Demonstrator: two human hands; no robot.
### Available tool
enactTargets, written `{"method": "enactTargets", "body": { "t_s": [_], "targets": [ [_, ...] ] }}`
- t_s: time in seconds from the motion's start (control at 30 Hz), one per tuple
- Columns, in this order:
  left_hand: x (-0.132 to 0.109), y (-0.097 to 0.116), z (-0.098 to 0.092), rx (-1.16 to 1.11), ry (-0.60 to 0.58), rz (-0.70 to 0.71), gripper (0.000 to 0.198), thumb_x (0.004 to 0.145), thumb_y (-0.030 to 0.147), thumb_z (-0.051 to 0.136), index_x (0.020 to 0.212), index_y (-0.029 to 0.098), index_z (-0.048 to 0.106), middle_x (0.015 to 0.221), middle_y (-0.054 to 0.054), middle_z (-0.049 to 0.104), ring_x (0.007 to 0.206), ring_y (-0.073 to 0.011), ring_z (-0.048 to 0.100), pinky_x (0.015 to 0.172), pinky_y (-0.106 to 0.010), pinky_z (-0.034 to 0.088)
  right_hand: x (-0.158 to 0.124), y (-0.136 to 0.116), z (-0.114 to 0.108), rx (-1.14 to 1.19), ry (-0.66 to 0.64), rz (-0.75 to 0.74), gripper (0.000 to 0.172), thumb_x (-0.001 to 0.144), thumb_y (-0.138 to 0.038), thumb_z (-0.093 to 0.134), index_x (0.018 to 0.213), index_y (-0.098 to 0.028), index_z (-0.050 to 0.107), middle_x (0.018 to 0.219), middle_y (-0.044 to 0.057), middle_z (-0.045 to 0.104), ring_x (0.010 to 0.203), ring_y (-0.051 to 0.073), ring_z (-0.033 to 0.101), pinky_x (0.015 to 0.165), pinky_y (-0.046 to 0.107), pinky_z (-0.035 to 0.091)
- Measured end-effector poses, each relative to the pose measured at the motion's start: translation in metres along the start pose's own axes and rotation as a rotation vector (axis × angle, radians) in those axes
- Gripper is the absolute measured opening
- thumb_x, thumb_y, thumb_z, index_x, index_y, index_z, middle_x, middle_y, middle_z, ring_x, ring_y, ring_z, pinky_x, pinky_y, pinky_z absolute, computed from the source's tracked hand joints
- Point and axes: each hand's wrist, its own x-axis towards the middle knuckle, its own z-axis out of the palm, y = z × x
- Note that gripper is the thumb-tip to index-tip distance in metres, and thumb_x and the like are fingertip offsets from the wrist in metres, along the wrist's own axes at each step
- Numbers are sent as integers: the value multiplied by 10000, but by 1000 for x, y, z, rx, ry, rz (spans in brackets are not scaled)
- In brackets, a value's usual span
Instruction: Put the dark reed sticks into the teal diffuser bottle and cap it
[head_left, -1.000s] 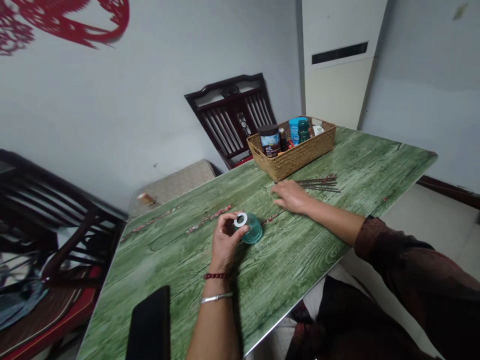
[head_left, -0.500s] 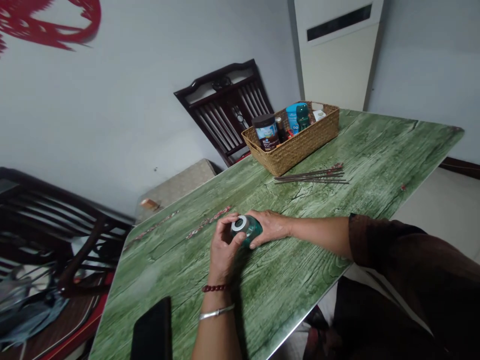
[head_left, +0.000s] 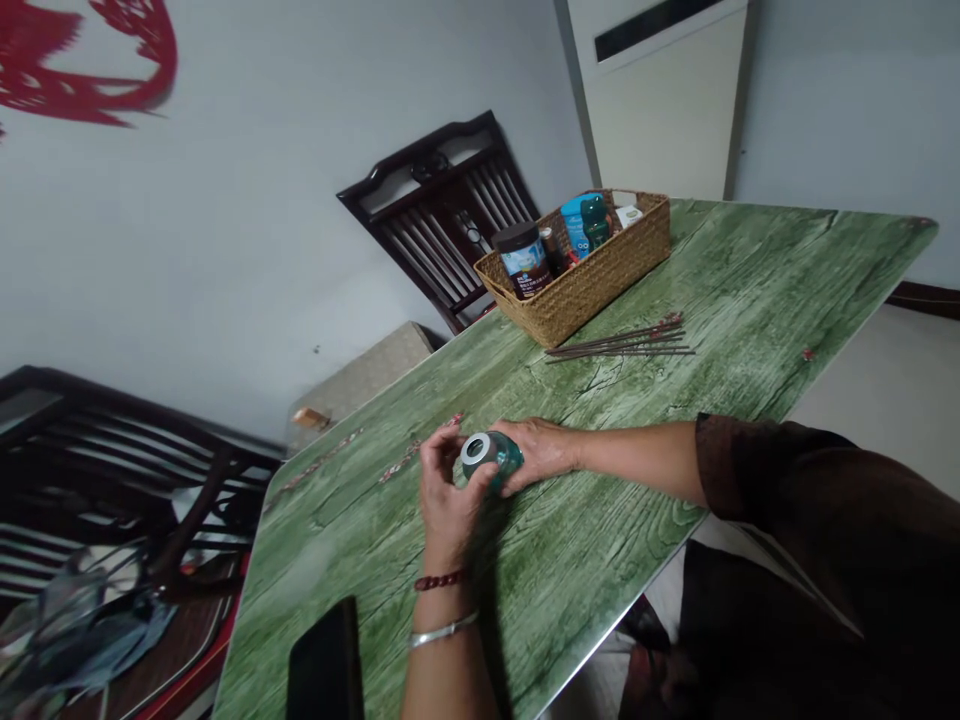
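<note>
So both hands are on the same little teal glass bottle [head_left: 507,456], right around the middle of the green wood-look bench [head_left: 757,285]. The left hand [head_left: 446,500] has its grip clamped at the neck end, thumb on the near side and fingers curled round the far side, next to a pale ring [head_left: 466,453] circling the mouth. The right hand [head_left: 541,448] has its grip clamped round the other end, so a good bit of the glass is covered up. The bottle's tipped, mouth toward the left hand; can't tell if its base touches the bench.

Past the right hand there's a loose bunch of thin dark sticks [head_left: 622,347] lying flat, just beside a woven basket [head_left: 611,268] with a dark-lidded jar [head_left: 525,265] and other containers in it. Black phone-looking slab [head_left: 324,660] near the left forearm, not touching it. Red bead bracelet [head_left: 440,580] and silver bangle [head_left: 442,632] on the left wrist.
</note>
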Motion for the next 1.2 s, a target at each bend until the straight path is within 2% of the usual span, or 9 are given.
{"method": "enactTargets", "body": {
  "t_s": [0.07,0.13,0.27,0.33,0.4,0.53,0.7,0.97,1.2],
  "targets": [
    [-1,2,1,47,10,-8,517,700,421,847,1130,260,607,1141,-49,617,1054,-212,609,993,-385,471,0,0,0,-11,-2,1,721,623,-381,885,1220,-194,527,1067,56,691,991,255,675,761,292,460],
    [-2,6,0,-45,-72,-41,466,776,406,788,1177,267,595,1222,-69,617,1135,-232,606,1037,-413,453,-1,-1,0,-26,-7,14,705,634,-402,877,1208,-182,532,1045,65,695,973,260,679,757,298,462],
    [-4,12,-3,-185,-183,-78,624,801,488,744,1350,283,530,1417,-107,553,1335,-291,509,1112,-453,402,-1,-1,0,-21,-1,17,726,623,-402,880,1225,-192,533,1051,58,704,970,258,681,758,299,467],
    [-4,13,-4,-150,-198,-101,659,793,489,752,1377,277,533,1400,-105,578,1327,-293,517,1110,-446,400,-1,-1,0,-1,4,3,758,621,-384,880,1262,-194,523,1098,63,703,1003,260,679,787,309,476],
    [-3,14,-4,-122,-223,-133,571,820,460,733,1334,258,590,1335,-98,628,1260,-275,568,1089,-425,414,-1,-2,0,2,-1,-2,775,630,-381,872,1288,-177,516,1132,85,698,1035,273,675,817,327,485],
    [-1,10,3,-137,-108,-170,462,737,402,810,1145,235,670,1146,-62,685,1052,-222,641,949,-354,487,0,-3,1,-26,0,-8,766,628,-413,872,1266,-164,528,1120,98,696,1035,285,673,828,342,488],
    [2,6,14,-138,73,-143,480,573,329,900,934,225,601,898,22,607,786,-136,582,739,-248,474,0,-3,3,-42,-2,-15,770,623,-551,855,1209,-175,528,1045,75,691,960,269,676,753,311,472],
    [1,-1,2,-179,47,-127,471,589,304,896,969,228,627,980,1,627,901,-154,604,828,-265,476,-1,0,4,-29,8,-32,759,633,-595,838,1193,-197,514,1016,44,685,923,239,670,724,283,451],
    [0,5,6,-266,-4,-203,494,570,278,915,975,232,637,1057,-32,703,1008,-198,657,923,-343,510,-1,-3,1,-24,-3,-23,746,633,-569,847,1171,-169,522,1045,81,693,945,259,674,744,309,470]
  ]
}}
